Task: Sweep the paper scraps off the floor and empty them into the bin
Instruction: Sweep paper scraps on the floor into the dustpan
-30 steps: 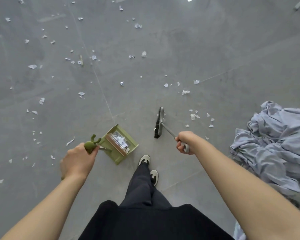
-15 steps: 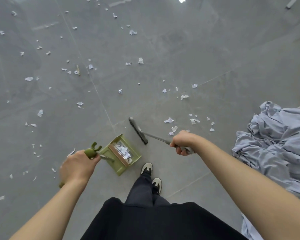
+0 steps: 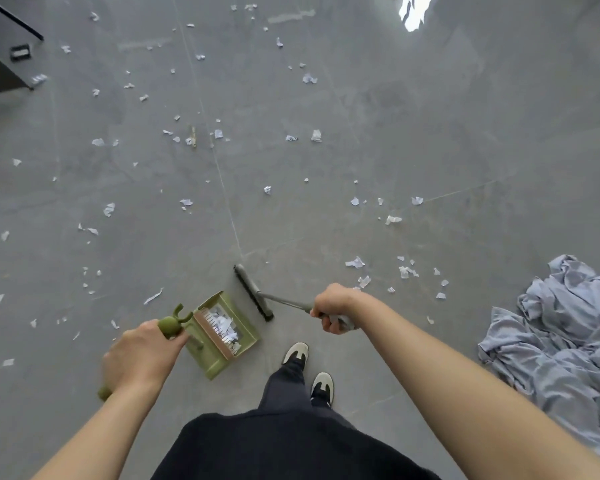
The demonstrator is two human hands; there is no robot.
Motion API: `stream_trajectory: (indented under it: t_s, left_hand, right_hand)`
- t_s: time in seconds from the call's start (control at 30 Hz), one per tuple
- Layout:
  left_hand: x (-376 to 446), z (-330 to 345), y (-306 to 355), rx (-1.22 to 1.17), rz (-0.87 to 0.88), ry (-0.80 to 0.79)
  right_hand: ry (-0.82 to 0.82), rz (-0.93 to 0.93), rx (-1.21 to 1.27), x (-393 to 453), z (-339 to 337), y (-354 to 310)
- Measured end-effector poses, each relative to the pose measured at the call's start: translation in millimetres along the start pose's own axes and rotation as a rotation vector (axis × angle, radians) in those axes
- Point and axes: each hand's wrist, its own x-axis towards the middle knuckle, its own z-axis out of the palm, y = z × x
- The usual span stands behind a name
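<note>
My left hand [image 3: 142, 358] grips the green handle of an olive dustpan [image 3: 222, 334] resting on the grey floor [image 3: 430, 133], with white paper scraps inside it. My right hand [image 3: 333, 306] grips the grey handle of a broom whose dark head [image 3: 253, 292] lies on the floor just right of the pan's open side. Several paper scraps [image 3: 406, 271] lie to the right of the broom, and many more are scattered across the floor [image 3: 187, 202] ahead and to the left. No bin is in view.
A crumpled pale-blue cloth [image 3: 561, 341] lies on the floor at right. A dark piece of furniture [image 3: 4, 53] stands at the far top left. My feet in black-and-white shoes [image 3: 309, 372] are just behind the pan.
The broom head swung left from in front of my right hand to the dustpan's mouth. The view has tilted up slightly, showing more floor ahead.
</note>
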Motion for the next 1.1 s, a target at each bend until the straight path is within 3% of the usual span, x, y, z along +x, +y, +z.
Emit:
stream_trajectory:
  t_s: [0.17,0.5,0.7,1.1]
  left_hand:
    - [-2,3,14,0.01,-0.007,0.013]
    - [-43,17,101,-0.008,0.021,0.048]
    - [-92,36,188,0.019,0.102,0.085]
    - [-151,61,290,0.047,0.26,0.073]
  right_hand:
    - [0.042,0.063,0.266,10,-30,10]
    - [0.08,0.159,0.369,-3,-155,96]
    - [0.082,0.172,0.437,-6,-233,183]
    - [0.097,0.106,0.622,-37,-314,268]
